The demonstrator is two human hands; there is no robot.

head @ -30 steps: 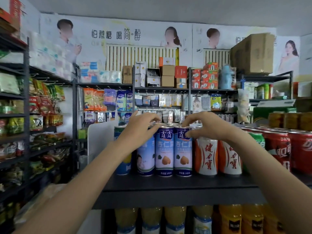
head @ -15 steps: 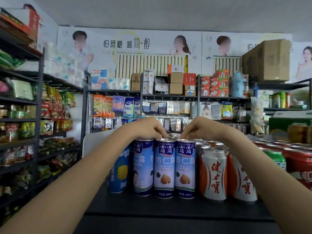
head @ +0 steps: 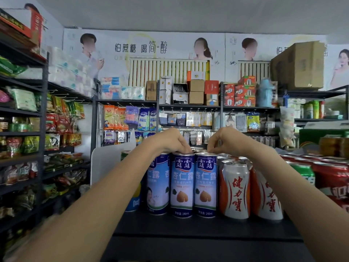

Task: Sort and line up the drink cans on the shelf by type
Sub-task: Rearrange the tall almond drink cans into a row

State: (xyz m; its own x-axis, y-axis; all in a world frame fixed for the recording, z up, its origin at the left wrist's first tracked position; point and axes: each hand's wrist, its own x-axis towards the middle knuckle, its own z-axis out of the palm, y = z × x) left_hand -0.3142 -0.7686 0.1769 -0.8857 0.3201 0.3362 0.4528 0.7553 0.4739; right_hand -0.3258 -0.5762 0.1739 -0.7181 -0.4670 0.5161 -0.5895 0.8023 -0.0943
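Head cam: 3 blue-white almond cans upright (touching), both hands curled over tops; grip unclear.

Grey ceiling; poster wall beyond the hands; dark snack racks to their left; cardboard box upper right.

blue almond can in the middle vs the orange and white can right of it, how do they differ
The blue almond can is tall and slim; the orange and white can is shorter and wider. The blue almond can shows a nut picture; the orange and white can bears red characters. Both stand upright at the dark shelf's front edge.
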